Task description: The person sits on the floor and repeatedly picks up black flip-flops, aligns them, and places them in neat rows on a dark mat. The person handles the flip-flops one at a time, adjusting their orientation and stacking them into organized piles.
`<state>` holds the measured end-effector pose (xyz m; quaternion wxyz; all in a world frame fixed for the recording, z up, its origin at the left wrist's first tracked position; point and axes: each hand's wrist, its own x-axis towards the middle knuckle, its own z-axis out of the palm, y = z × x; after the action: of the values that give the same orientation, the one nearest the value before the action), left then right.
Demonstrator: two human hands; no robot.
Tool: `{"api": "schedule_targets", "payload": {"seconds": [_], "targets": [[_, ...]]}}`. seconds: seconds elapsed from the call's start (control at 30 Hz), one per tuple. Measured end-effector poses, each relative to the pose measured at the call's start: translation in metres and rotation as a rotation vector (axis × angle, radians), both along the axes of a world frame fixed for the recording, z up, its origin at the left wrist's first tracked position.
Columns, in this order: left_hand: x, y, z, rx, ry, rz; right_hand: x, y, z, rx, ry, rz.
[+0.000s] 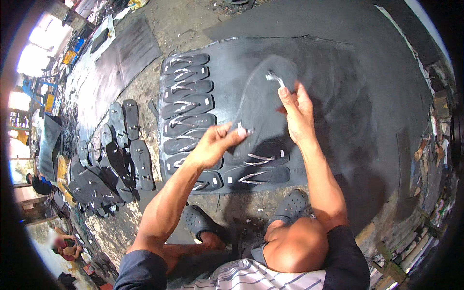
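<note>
Beyond the person's dark clogs (294, 204), the left hand (212, 146) and right hand (299, 115) both grasp a blurred dark sandal (263, 104) by pale strap parts, over a dark sheet (232, 63); strapped sandals (187, 104) line its left edge, near heaped soles (141, 164).

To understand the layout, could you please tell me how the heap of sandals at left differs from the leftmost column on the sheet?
The heap of sandals lies jumbled and overlapping; the leftmost column is neatly lined up. The heap sits left of the dark sheet, the column on it. The heap shows small knobs, the column straps. Both contain dark sandals.
</note>
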<state>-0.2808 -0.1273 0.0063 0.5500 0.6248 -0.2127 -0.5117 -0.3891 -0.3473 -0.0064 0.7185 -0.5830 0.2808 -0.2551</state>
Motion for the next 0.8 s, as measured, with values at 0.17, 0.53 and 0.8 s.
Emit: {"api": "schedule_targets", "payload": {"seconds": [0.17,0.53,0.8], "targets": [[-0.003,-0.022,-0.006,0.060,-0.039,0.220,-0.017,0.052,-0.019,-0.949,-0.114,0.271],[0.036,0.049,-0.122,0.268,0.028,0.356,-0.044,0.012,-0.103,0.224,-0.002,0.053],[0.025,0.041,-0.148,0.478,-0.380,0.292,-0.056,0.015,-0.171,0.054,0.344,0.058]]}}
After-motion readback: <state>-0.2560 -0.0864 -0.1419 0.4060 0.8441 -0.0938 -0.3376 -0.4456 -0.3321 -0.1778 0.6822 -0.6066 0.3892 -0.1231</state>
